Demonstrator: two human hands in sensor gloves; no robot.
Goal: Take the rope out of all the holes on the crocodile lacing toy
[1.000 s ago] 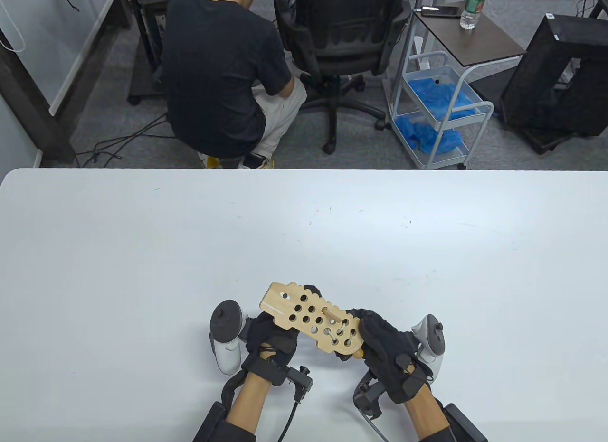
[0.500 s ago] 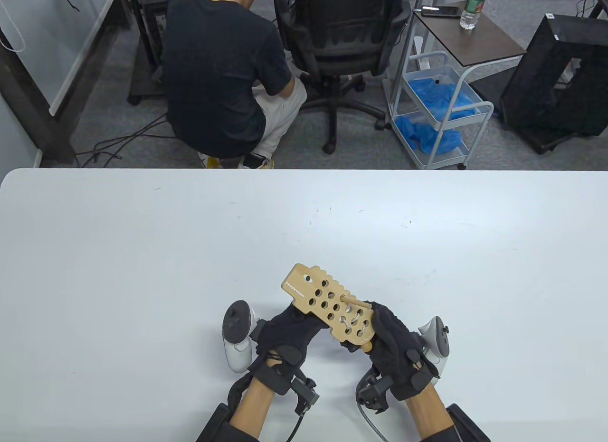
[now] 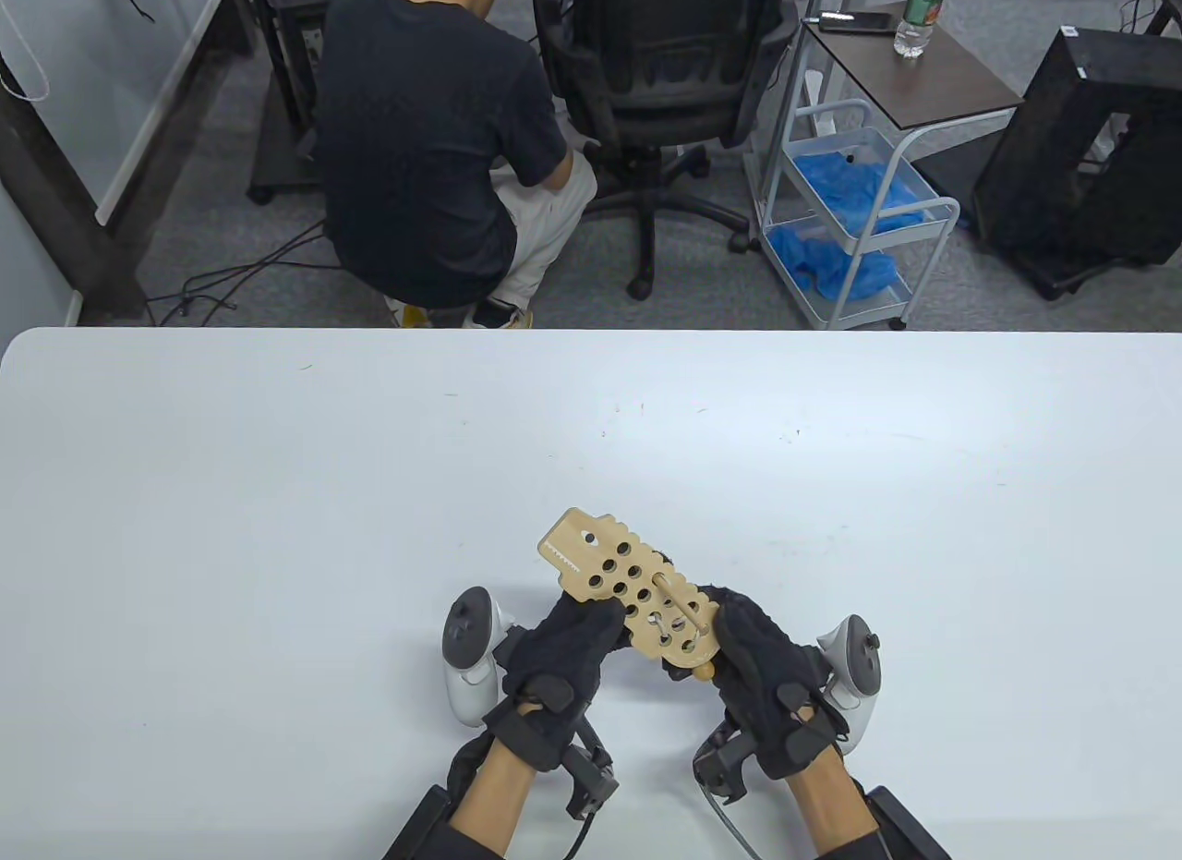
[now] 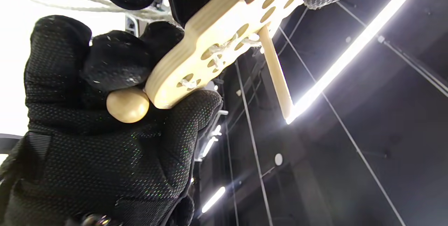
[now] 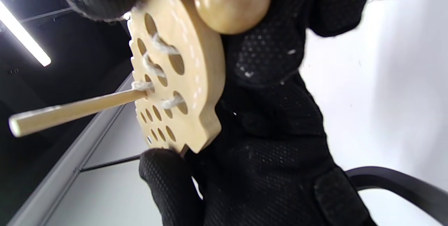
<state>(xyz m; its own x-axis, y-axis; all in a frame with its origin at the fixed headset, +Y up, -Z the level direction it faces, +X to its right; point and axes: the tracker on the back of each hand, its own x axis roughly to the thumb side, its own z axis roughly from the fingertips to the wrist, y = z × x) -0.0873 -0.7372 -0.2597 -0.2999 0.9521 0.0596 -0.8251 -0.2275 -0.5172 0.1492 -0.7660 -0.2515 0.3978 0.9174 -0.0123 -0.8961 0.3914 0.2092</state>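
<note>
Since half a second ago the crocodile lacing toy (image 3: 628, 601) has slid slightly toward the left hand (image 3: 563, 652) and tipped steeper, its snout end now higher above the desk (image 3: 277, 490); a second ago it lay flatter and further left. Both hands have drawn closer together beneath it.

That toy is a pale wooden board with a toothed snout, an eye hole and rows of round holes, held off the desk between the two hands. White rope (image 5: 154, 66) is threaded through several holes at the tail end, while the holes nearer the snout show bare. A wooden peg (image 5: 73, 110) stands out from one laced hole, the rope tied to its base. A round wooden bead (image 5: 232, 2) sits just beside the tail end, against the right glove.

The left hand's grip pinches the toy's near edge. The right hand (image 3: 762, 675) has its grip clasped round the tail end, thumb (image 5: 171, 180) under the edge.
</note>
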